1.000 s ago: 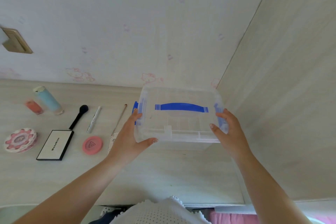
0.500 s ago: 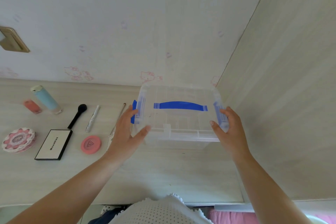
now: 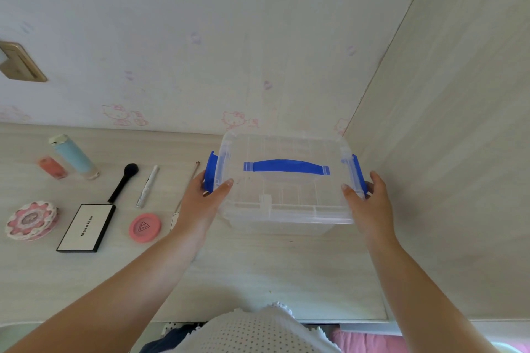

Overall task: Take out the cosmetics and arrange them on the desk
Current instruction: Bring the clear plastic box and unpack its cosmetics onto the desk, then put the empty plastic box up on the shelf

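Note:
A clear plastic storage box [image 3: 286, 198] with a blue handle and blue side latches stands lidded at the desk's back right corner. My left hand [image 3: 200, 203] grips its left side by the blue latch. My right hand [image 3: 370, 203] grips its right side at the other latch. To the left, cosmetics lie spread on the desk: a light blue tube [image 3: 74, 156], a small pink bottle [image 3: 52, 167], a black brush [image 3: 123, 182], a silver tube [image 3: 147, 186], a thin brush [image 3: 189, 180], a flower-patterned compact [image 3: 31, 220], a black-and-white palette [image 3: 86, 228], a round pink compact [image 3: 144, 227].
The pale wood desk [image 3: 258, 275] meets a wall with cartoon-cat prints behind and a wood panel [image 3: 459, 152] close on the right of the box. A brass wall plate [image 3: 20, 63] sits upper left. The desk's front edge runs near my body.
The box has slid farther back toward the wall corner with both hands on it. My left thumb now lies over the lid edge by the latch.

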A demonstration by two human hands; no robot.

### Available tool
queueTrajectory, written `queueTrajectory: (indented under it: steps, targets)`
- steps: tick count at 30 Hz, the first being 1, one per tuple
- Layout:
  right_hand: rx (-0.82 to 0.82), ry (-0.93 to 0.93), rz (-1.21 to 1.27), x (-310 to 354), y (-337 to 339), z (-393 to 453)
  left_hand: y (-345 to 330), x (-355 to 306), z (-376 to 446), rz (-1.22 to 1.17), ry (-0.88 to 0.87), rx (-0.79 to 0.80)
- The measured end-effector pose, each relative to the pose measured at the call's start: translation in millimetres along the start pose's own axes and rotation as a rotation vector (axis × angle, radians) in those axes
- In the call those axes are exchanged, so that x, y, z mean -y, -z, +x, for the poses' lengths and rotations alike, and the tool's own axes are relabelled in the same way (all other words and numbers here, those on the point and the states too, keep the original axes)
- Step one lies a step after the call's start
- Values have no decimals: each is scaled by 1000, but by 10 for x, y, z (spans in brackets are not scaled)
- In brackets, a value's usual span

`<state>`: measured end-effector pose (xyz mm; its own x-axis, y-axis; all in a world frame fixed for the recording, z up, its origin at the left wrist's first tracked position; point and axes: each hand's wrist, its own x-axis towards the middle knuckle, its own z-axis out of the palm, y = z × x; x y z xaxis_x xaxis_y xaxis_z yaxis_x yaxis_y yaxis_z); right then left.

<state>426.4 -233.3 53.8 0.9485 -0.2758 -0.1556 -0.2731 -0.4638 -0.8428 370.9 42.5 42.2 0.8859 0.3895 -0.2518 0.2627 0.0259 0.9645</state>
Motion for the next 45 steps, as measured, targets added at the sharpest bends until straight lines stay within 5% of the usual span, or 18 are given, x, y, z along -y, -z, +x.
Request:
queueTrajectory:
  steps: [13,34,45]
  targets:
    - [-18,77,31,35,-21,-56,-79,-18,-40,35,-64,-183]
    - [-66,82,90,-7,-52,-12,-75,-28,5,107,-130,-181]
    - [137,-136,391,-125,-98,-59,77,-22,-176,3,-132,210]
